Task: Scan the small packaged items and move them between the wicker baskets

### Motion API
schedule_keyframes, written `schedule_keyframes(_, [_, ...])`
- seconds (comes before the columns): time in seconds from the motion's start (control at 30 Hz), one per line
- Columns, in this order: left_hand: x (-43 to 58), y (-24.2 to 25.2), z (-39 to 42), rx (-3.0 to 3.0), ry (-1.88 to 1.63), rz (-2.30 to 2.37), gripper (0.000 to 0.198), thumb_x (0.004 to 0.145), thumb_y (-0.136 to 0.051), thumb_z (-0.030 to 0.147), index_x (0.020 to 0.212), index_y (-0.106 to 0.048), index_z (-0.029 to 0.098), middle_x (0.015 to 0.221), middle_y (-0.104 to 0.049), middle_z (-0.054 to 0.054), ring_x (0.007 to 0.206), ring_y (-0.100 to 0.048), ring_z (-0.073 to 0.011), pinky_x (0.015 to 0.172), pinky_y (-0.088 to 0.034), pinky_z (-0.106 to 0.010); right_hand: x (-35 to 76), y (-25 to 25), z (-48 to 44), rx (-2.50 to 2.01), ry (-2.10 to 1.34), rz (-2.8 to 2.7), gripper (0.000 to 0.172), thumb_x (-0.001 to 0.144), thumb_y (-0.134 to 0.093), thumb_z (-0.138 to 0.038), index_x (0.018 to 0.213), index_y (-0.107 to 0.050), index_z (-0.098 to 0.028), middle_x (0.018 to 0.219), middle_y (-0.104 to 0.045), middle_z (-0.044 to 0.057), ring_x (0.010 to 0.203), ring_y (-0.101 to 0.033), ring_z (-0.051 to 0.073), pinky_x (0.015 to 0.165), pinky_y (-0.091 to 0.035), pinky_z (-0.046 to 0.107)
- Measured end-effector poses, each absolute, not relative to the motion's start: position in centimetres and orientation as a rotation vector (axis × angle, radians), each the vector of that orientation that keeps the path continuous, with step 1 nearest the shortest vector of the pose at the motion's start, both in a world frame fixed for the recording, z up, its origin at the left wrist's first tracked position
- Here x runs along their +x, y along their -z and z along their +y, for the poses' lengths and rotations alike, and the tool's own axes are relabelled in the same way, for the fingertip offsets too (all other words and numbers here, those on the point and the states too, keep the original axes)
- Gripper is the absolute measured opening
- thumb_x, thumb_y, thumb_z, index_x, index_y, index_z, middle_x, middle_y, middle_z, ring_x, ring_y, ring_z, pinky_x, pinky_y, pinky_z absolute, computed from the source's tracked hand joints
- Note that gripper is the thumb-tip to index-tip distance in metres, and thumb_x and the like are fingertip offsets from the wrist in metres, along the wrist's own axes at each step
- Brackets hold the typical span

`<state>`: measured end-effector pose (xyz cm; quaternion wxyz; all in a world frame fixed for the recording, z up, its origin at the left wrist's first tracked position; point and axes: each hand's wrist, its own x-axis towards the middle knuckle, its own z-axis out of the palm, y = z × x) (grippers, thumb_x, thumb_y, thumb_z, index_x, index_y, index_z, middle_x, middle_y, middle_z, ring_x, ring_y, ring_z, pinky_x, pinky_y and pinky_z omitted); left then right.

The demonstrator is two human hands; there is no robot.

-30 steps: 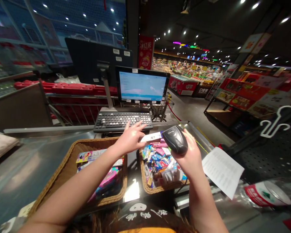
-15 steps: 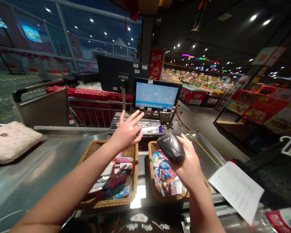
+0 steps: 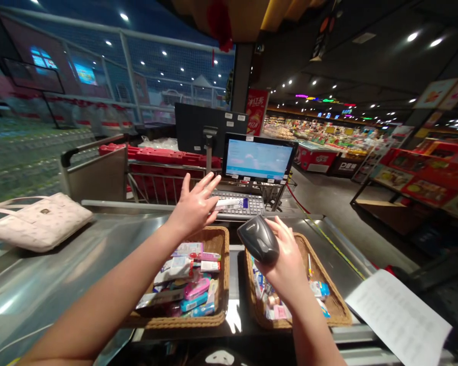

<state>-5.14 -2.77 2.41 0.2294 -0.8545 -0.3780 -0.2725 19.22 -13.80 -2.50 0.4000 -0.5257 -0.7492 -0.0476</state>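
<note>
My left hand (image 3: 194, 203) is over the keyboard's near edge, most fingers spread and raised. Low in its grip, by the thumb, is a slim white package (image 3: 231, 204) with a purple-blue end; its exact kind is unclear. My right hand (image 3: 284, 254) is wrapped round a black handheld barcode scanner (image 3: 258, 240), its head tilted up and left toward the package. Below my left forearm sits a wicker basket (image 3: 223, 274) of small packaged goods. Another wicker basket (image 3: 338, 305) of small packets lies under my right hand, partly hidden by it.
Behind the hands are a keyboard (image 3: 255, 204), a lit screen (image 3: 258, 158) and a dark monitor back (image 3: 193, 127). A pale handbag (image 3: 41, 221) lies on the metal counter (image 3: 110, 254) at left. A printed sheet (image 3: 399, 315) lies at right. Trolleys with red parts stand beyond the counter.
The view has swung slightly left. My left hand and the white package have shifted left relative to the keyboard. My right hand with the scanner has also moved left, uncovering more of the right basket.
</note>
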Motion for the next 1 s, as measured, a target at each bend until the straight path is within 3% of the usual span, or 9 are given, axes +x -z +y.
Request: schedule_keyframes(1.0, [-10.8, 0.4, -3.4, -2.357, 0.69, -1.166, 0.012, 0.084, -0.062, 0.025, 0.086, -0.071, 0.018, 0.153, -0.04, -0.015, 0.143, -0.036, -0.0338, 0.114, -0.005, -0.071, 14.9, 3.5, -13.7, -1.286, 0.031, -1.999, 0.043, 0.074, -0.059, -0.02, 0.117, -0.061, -0.017, 0.133, -0.057, 0.016, 0.14, -0.036, 0.04, 0.111, -0.029, 0.068])
